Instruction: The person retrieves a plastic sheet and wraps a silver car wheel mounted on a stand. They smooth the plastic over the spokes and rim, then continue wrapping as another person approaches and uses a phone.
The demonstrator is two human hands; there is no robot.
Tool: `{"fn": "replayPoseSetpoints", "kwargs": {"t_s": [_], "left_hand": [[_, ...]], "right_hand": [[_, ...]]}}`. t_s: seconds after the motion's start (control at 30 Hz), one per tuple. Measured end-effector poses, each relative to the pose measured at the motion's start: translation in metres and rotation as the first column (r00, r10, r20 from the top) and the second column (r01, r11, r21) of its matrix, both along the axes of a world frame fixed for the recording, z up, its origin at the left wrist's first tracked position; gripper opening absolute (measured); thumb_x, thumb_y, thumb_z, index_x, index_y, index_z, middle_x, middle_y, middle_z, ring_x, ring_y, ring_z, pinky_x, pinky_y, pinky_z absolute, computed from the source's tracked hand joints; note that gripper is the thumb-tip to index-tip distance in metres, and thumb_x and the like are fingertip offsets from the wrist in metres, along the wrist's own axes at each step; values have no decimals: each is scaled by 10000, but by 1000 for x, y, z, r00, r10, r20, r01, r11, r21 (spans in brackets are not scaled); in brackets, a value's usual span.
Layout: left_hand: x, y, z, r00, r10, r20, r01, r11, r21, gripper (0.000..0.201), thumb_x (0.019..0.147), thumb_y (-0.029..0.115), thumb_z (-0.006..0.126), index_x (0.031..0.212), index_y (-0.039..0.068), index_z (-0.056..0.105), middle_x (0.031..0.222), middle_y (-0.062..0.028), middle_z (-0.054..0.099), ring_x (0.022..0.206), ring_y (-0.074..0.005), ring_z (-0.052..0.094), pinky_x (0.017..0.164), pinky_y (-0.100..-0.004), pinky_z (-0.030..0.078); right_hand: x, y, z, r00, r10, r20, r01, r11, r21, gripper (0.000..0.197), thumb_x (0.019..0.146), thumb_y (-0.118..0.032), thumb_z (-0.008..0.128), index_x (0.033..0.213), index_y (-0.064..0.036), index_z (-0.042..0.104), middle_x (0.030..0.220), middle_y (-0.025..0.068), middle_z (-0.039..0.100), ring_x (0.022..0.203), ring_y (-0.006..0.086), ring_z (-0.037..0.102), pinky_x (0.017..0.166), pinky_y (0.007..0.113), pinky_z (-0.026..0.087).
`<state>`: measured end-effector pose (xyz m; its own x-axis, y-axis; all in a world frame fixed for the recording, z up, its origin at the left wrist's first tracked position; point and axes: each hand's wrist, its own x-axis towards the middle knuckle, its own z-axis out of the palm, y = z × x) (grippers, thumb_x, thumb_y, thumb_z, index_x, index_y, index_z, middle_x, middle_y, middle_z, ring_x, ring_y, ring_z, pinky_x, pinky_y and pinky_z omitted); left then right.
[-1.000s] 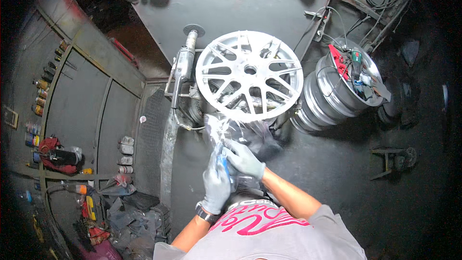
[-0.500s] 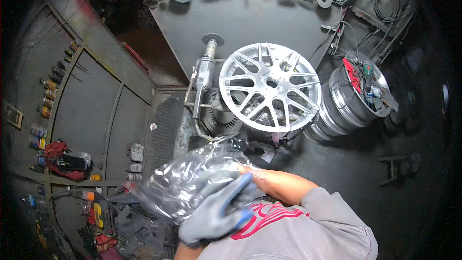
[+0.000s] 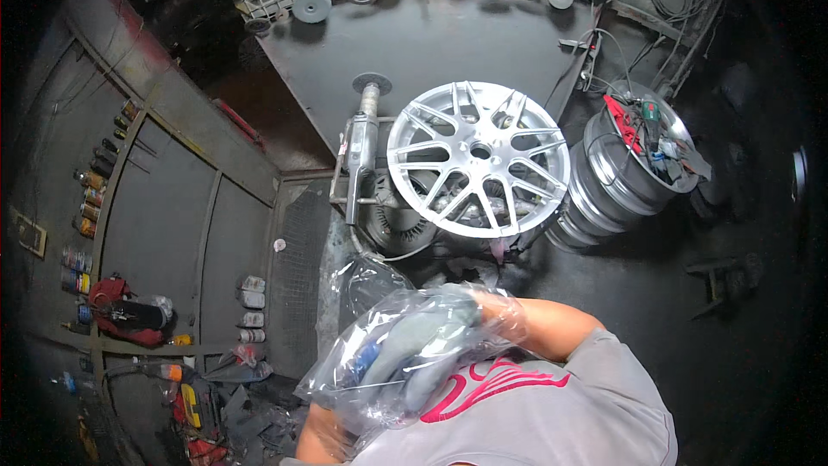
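A crumpled clear plastic bag (image 3: 345, 362) covers the person's gloved left hand (image 3: 412, 371) and right hand (image 3: 450, 306) by the grey shirt (image 3: 569, 401), their grip impossible to tell, with a silver wheel (image 3: 509, 155) beyond and stacked rims (image 3: 604, 185) rightward.

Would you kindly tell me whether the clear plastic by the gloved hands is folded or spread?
Spread, though crumpled: the clear plastic billows wide with loose, irregular creases.
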<state>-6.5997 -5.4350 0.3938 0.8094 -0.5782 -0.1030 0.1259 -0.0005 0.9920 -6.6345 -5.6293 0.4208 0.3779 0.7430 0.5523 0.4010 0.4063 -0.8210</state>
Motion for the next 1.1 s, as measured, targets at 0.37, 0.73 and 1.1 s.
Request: {"fn": "replayPoseSetpoints", "kwargs": {"t_s": [0.37, 0.73, 1.1], "left_hand": [[-10, 12, 22, 849, -303, -433, 109, 902, -418, 492, 968, 412, 531, 1275, 28, 538, 982, -75, 599, 814, -187, 591, 663, -366, 511], [57, -16, -8, 957, 226, -180, -277, 896, -348, 329, 1042, 247, 473, 1253, 7, 552, 1001, -42, 619, 853, -133, 611, 701, -266, 532], [138, -74, -13, 953, -200, -229, 238, 960, 150, 463, 930, 377, 644, 1198, 1, 614, 957, -41, 667, 730, -74, 590, 615, -225, 479]], "right_hand": [[-69, -60, -59, 663, -111, -740, 74, 994, -82, 581, 950, -336, 575, 1366, 62, 504, 1326, 222, 575, 1241, 286, 537, 1044, 359, 416], [-106, -77, -82, 312, -601, -736, 360, 792, -494, 356, 969, -238, 610, 1189, 41, 633, 1014, 100, 687, 925, 160, 652, 832, 318, 533], [-58, -193, -99, -127, -640, -758, 837, 340, -428, 302, 1009, -260, 551, 1091, 17, 641, 797, 80, 664, 637, 119, 612, 604, 235, 487]]}}
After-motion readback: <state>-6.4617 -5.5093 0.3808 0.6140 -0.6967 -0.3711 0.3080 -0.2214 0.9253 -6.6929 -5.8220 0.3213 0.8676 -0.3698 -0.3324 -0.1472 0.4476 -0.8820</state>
